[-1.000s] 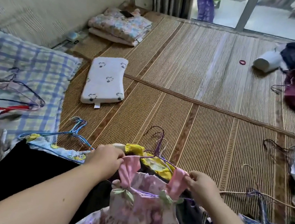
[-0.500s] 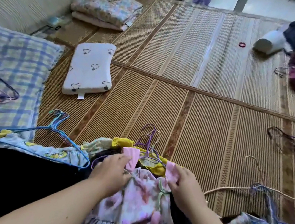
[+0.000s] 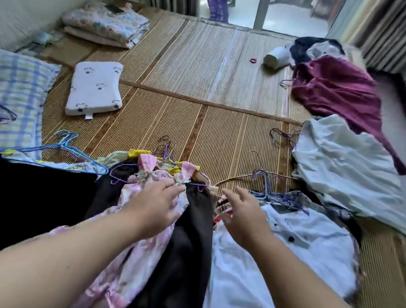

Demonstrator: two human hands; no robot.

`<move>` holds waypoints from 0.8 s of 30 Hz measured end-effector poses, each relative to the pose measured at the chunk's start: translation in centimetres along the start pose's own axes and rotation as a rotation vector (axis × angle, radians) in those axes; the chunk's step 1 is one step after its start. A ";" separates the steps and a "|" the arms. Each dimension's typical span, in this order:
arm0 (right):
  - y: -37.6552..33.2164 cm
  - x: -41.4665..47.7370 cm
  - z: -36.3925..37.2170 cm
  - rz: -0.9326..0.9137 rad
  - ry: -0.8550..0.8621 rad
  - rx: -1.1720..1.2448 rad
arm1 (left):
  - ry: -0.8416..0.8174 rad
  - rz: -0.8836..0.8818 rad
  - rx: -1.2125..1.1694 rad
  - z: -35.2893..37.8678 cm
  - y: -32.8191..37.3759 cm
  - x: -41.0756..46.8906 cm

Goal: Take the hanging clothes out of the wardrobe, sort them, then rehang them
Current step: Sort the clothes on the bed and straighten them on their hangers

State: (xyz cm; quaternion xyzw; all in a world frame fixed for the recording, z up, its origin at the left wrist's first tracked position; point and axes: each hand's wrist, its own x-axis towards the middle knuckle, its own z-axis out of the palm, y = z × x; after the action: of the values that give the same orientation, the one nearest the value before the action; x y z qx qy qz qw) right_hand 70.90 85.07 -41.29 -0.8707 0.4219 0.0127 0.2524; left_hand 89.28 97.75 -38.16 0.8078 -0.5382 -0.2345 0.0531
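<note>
A pink floral dress (image 3: 130, 255) on a purple wire hanger (image 3: 117, 178) lies on top of dark clothes (image 3: 179, 253) at the near edge of the mat. My left hand (image 3: 157, 204) rests flat on the dress near its straps, fingers straight. My right hand (image 3: 243, 215) hovers open just right of the dress, over a white buttoned garment (image 3: 308, 243) with several wire hangers (image 3: 269, 190). A black garment (image 3: 19, 200) lies at the left under a blue hanger (image 3: 62, 148).
The woven straw mat (image 3: 188, 116) carries a small white pillow (image 3: 95, 88), folded floral bedding (image 3: 108, 24), a maroon garment (image 3: 337, 91), a pale crumpled garment (image 3: 344, 163) and a red hair tie (image 3: 253, 60). A checked pillow (image 3: 8, 86) with hangers lies left. Curtains and a glass door stand beyond.
Both hands have let go of the pink dress's straps. The left hand now lies flat on it and the right hand has moved right, opening. The view has swung right.
</note>
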 end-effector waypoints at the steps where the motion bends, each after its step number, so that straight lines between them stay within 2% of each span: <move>1: 1.0 -2.2 -0.8 -0.001 0.009 -0.019 | -0.010 0.007 0.005 0.8 1.3 -1.8; 6: 5.8 -10.6 -4.3 0.051 -0.025 -0.162 | -0.069 0.051 0.036 4.5 6.9 -7.7; 12: 12.3 -14.8 -7.1 0.150 -0.090 -0.217 | -0.118 0.044 -0.021 7.8 13.1 -7.7; 19: 22.5 -11.4 -7.1 0.233 -0.150 -0.200 | -0.198 0.003 -0.006 12.8 18.1 -0.9; 24: 29.4 -5.9 -5.0 0.237 -0.287 -0.173 | -0.244 -0.121 -0.044 17.1 20.3 5.8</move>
State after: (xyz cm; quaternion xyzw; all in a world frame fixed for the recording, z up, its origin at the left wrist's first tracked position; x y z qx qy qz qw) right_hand 44.34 71.89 -48.13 -0.8227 0.4783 0.2023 0.2311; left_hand 66.46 86.99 -48.26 0.8030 -0.4855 -0.3455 -0.0091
